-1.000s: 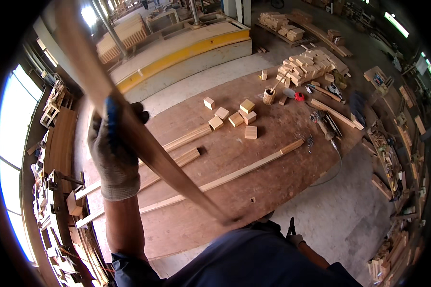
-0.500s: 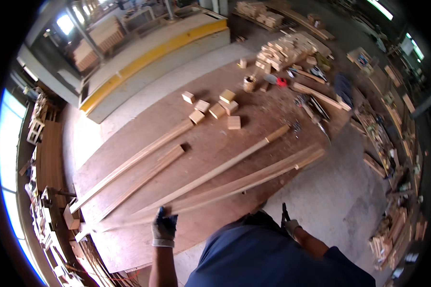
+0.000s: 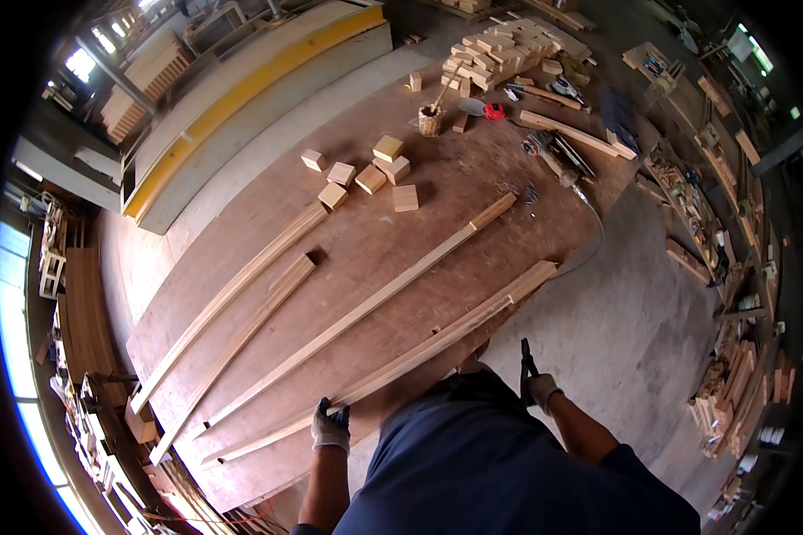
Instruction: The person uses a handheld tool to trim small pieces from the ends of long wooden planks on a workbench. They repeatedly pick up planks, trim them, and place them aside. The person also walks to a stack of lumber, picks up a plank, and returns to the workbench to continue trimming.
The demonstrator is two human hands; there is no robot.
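Observation:
My left hand, in a pale glove with dark blue fingertips, closes on the nearest wooden strip close to the table's front edge. That long strip runs from lower left to upper right. My gloved right hand is off the table beside my body, closed around a slim dark tool that points upward; its kind is unclear. Farther in lies a second long strip with a darker end piece. Two more strips, a shorter one and a longer one, lie to the left.
Several wooden blocks sit mid-table. Behind them stand a small brush pot and a pile of blocks. A power tool with a hose lies at the right. A long yellow-edged bench borders the far side; timber racks stand right.
The nearest strip, blurred by motion before, now lies still and farther from the second strip. My left hand has come right and closed on it. The whole view has shifted somewhat.

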